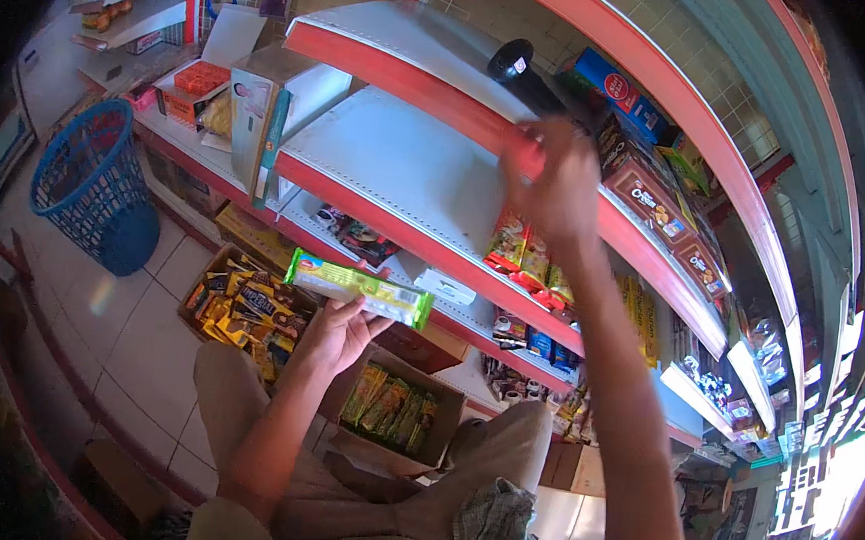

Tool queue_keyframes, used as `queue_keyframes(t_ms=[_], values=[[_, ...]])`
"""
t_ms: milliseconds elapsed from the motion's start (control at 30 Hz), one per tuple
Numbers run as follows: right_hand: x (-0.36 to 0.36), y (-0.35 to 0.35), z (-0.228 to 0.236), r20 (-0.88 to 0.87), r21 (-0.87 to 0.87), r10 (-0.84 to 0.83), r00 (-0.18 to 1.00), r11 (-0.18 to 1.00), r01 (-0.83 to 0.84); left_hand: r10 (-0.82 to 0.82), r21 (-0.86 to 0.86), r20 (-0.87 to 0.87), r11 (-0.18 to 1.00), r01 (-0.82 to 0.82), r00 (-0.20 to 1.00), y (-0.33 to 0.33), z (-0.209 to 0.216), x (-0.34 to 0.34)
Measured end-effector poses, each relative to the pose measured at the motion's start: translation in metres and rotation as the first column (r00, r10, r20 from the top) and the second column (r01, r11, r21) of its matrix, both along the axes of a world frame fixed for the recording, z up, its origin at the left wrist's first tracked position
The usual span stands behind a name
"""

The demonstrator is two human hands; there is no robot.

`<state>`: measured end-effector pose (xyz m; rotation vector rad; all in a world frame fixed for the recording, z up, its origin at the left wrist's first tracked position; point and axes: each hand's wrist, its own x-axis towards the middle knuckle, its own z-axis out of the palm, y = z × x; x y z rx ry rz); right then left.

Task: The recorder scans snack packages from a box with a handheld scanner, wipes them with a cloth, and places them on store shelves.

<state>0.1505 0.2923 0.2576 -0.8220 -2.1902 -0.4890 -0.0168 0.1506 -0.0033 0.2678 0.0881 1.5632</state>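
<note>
My left hand (339, 336) is closed on a long green and pale yellow wrapped snack packet (361, 287), held level in front of the lower shelves. Up at the red front edge of a higher shelf is my right hand (558, 173), smeared by motion; its fingers do not show clearly. Just beyond it, a black object with a rounded end (512, 63) lies on that shelf. Below my left hand, an open cardboard box (440, 454) holds several green and yellow packets. Another box of yellow and dark packets (249, 307) stands to its left.
White shelves with red edges (392, 137) rise ahead. Brown biscuit boxes (653, 200) and a blue box (621, 88) stand at the right; hanging sachets (524, 251) are below them. A blue mesh basket (97, 191) stands on the tiled floor at the left.
</note>
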Motion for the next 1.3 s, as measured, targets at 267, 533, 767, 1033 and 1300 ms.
queue_keyframes(t_ms=[267,533,767,1033,1300], values=[[-0.01,0.105,0.039,0.215,-0.196,-0.277,0.937,0.927,0.319,0.072,-0.064,-0.017,0.995,-0.073,0.997,0.005,-0.007,-0.011],[-0.002,-0.051,0.001,-0.306,-0.284,0.172,0.936,0.922,-0.263,0.12,-0.079,-0.105,0.989,-0.128,0.987,0.003,-0.006,-0.017],[0.004,-0.218,-0.143,-0.67,-0.74,-0.277,0.689,0.333,-0.585,0.144,-0.104,-0.1,0.983,-0.154,0.985,0.001,-0.012,-0.016],[0.012,-0.237,-0.182,-0.52,-0.852,-0.431,0.737,0.208,-0.479,0.137,-0.156,-0.166,0.974,-0.163,0.977,0.003,-0.025,-0.006],[0.008,-0.23,-0.18,-0.522,-0.85,-0.395,0.755,0.308,-0.427,0.135,-0.133,-0.182,0.978,-0.16,0.974,0.001,-0.024,-0.004]])
